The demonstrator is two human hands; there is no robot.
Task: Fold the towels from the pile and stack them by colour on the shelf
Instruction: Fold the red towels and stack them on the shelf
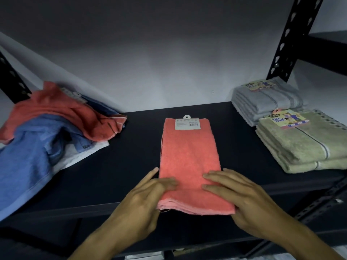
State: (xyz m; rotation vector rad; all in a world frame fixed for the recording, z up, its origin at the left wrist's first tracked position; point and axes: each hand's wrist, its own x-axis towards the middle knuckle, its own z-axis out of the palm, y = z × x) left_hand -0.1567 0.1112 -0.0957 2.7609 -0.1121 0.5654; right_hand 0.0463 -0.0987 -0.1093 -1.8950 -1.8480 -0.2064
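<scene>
Fingers (216, 178) of both hands lie straight, pressing the coral towel (189, 156) onto the dark shelf (122, 166).

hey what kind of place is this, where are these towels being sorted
Probably a storeroom or shop stockroom. The towels lie on a black metal rack shelf with a slotted upright, and the folded green stack and coral towel carry retail tags.

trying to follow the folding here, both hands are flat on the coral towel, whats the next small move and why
Probably fold the near end of the coral towel up toward its tag. The left hand and right hand press flat on that end, and the towel is longer than the folded green stack and grey stack.
</scene>
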